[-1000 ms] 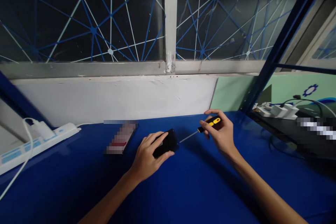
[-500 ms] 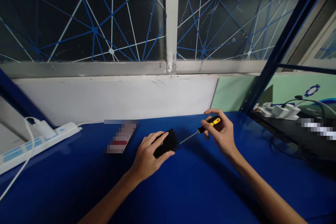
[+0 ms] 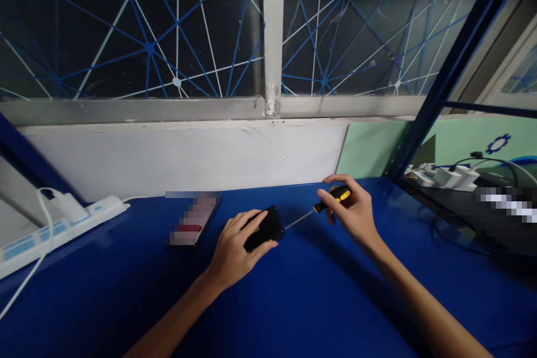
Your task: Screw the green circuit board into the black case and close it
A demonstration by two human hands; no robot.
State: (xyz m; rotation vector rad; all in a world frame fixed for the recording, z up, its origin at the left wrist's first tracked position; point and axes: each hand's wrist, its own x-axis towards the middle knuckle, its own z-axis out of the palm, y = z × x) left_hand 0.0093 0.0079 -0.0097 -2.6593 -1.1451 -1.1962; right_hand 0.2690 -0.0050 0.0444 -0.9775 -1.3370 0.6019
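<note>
My left hand point(image 3: 237, 249) is wrapped over a flat black box-like device point(image 3: 271, 226), gripping it on the blue table. Part of the device lies hidden under the palm and fingers. In my right hand point(image 3: 354, 212) is a screwdriver point(image 3: 333, 199) with a black and yellow handle, held between thumb and fingers. Its thin metal shaft slants down to the left, and the tip meets the right end of the device. Whether the tip sits in a screw is too small to tell.
A phone-like object point(image 3: 193, 221), partly pixelated, lies left of my left hand. A white power strip point(image 3: 62, 229) with a plugged-in charger and cable runs along the left. Blue frame posts point(image 3: 444, 72) rise at both sides. White adapters point(image 3: 451, 178) and cables sit at right on a black surface.
The screwdriver handle has turned slightly in my right hand, its yellow patches showing differently. My left hand still grips the device in the same place.
</note>
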